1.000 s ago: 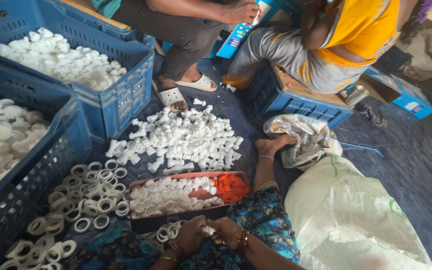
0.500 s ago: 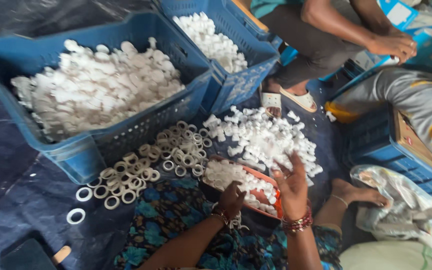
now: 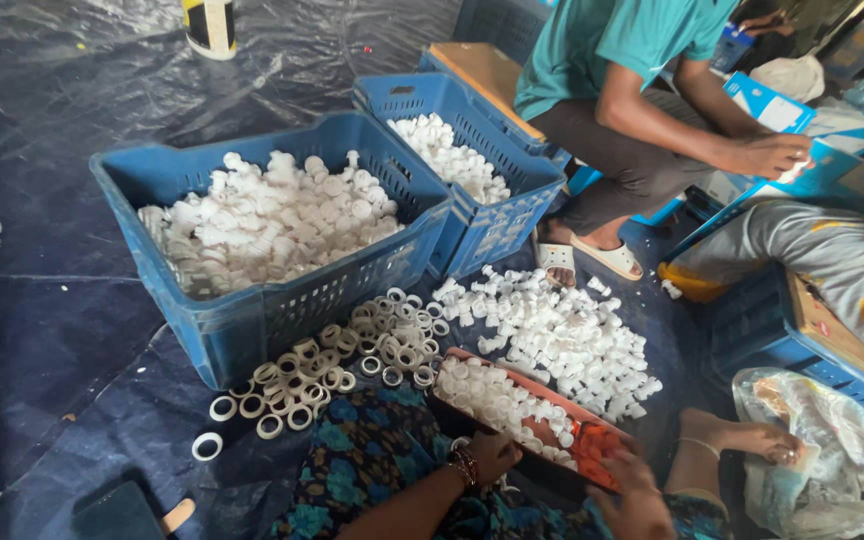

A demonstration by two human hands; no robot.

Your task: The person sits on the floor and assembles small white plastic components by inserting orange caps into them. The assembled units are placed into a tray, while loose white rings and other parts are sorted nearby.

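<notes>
Down on the dark floor sheet, her left hand point(image 3: 492, 455) now grips the near edge of the red tray point(image 3: 592, 440) of white caps point(image 3: 497, 395). Her right hand point(image 3: 637, 490), which hovered above earlier, clasps its orange end beside the rings point(image 3: 352, 355).

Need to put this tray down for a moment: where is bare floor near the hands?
Bare sheet lies left of the big blue crate, beyond the loose rings. Crowded: the white-parts pile and a sandalled foot ahead, a bag to the right. Both hands, left and right, hold the tray.
</notes>
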